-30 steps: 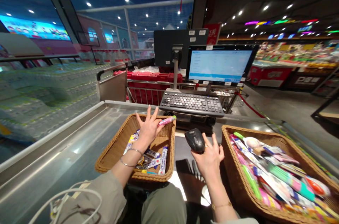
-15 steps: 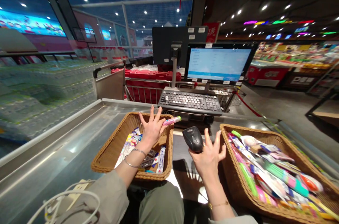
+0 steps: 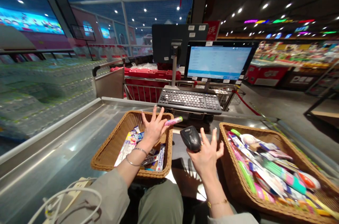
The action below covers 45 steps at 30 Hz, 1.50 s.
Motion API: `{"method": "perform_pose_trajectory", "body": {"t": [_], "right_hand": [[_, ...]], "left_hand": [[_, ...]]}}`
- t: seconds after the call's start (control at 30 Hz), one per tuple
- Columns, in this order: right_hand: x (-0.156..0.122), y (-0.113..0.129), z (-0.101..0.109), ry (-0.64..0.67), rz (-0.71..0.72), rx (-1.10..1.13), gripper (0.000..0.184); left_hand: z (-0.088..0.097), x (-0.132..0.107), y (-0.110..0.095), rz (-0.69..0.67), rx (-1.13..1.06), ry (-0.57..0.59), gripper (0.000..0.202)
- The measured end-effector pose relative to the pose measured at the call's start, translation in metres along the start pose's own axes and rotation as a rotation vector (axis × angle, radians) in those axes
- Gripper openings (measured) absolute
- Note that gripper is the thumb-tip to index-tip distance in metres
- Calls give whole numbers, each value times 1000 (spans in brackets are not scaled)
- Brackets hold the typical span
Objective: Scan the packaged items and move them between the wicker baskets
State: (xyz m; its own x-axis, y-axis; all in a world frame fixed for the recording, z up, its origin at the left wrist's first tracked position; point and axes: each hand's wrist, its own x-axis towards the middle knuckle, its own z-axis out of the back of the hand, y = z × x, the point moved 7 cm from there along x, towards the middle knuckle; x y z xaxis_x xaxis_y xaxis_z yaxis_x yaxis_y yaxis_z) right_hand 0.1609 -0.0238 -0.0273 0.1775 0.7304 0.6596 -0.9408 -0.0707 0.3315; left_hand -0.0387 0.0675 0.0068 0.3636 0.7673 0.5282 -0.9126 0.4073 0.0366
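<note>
1. Head view, left hand [image 3: 152,130]: it pinches one end of a pink tube [image 3: 173,121] between thumb and forefinger, the other fingers splayed. The tube lies nearly level above the far right corner of the left basket [image 3: 106,155], just before the keyboard [image 3: 189,101].
2. Head view, right hand [image 3: 206,155]: it grasps the scanner [image 3: 190,138] at its rear, fingers fanned, between the two baskets at the middle of the counter [image 3: 66,146]. Its head points at the tube; the two are near but apart.
3. Judgement: the pinch is light. Keep the tube steady, its printed code turned to the scanner's window and fingertips off the code. The code is too small to make out.
4. Judgement: check the monitor [image 3: 218,62] for the reading.
</note>
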Motion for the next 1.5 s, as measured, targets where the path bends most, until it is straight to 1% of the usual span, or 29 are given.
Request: {"method": "perform_pose_trajectory", "body": {"t": [0.2, 0.3, 0.93, 1.17, 1.33, 1.5], "right_hand": [[0, -2, -1, -11, 15, 20, 24], [0, -1, -1, -7, 26, 21, 24], [0, 1, 1, -2, 35, 45, 26], [-1, -3, -1, 44, 0, -39, 26], [-1, -3, 5, 59, -38, -119, 33], [1, -3, 17, 62, -74, -173, 36]], "left_hand": [[4, -2, -1, -27, -1, -136, 23], [5, -3, -2, -37, -3, -164, 22], [5, -3, -4, -60, -30, -174, 21], [6, -3, -6, -58, -19, -176, 20], [8, -5, -7, -71, -33, -203, 19], [9, -6, -11, -97, -66, -211, 17]]}}
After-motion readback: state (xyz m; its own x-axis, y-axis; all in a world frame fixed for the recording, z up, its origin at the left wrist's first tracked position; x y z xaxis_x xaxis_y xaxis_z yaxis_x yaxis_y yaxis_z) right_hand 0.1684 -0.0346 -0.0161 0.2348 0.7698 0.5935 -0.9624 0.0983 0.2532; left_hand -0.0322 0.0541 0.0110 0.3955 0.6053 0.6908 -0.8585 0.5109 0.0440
